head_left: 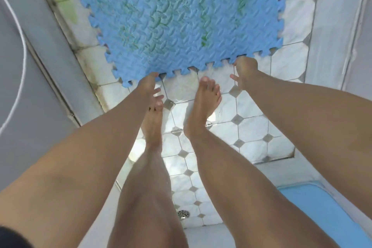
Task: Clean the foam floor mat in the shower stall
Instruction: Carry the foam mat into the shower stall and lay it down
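Note:
A blue foam floor mat (181,16) with puzzle-cut edges and green stains fills the upper middle of the view, over the white tiled shower floor (221,133). My left hand (148,86) pinches the mat's near edge by its left corner. Further right along that same edge, my right hand (244,72) grips the foam with the little finger sticking out. Both my arms reach down and forward. My two bare feet (203,102) stand on the wet tiles just below the mat's edge.
A round metal drain (183,214) lies in the tiles near my legs. A grey wall with a white cord (20,78) runs along the left. A white wall stands on the right. A light blue panel (330,213) lies at the bottom right.

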